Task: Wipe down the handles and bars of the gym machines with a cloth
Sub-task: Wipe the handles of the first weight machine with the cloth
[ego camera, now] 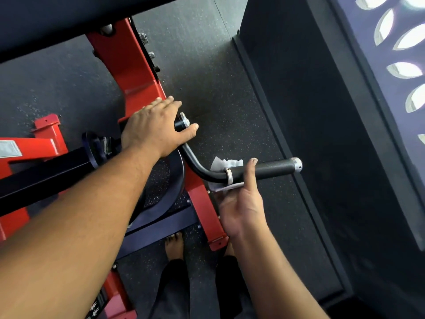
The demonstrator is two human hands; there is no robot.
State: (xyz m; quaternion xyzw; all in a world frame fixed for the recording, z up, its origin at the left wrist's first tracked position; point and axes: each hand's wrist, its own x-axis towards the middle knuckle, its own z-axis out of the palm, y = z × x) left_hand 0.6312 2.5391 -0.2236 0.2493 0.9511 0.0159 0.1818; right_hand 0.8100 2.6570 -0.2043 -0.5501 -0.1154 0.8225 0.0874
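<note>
I look down on a black bent bar (197,166) that comes out from the red machine frame (135,72) and ends in a textured dark grip (273,168) with a silver ring at the inner end and a silver cap at the outer end. The white cloth (226,162) is wrapped around the bar just at the ring; one crumpled part shows above the bar and another part below it. My right hand (241,203) holds the cloth against the bar from below, palm turned up, the thumb lying over the grip; the fingers go behind the bar, so I cannot see how tightly they close. My left hand (156,127) lies flat with straight fingers on the upper part of the same bar, near a small black end with a metal cap, and it covers the place where the bar joins the frame. A black weight plate (170,180) is partly hidden under my left forearm. My bare feet stand on the speckled floor (220,100) below.
</note>
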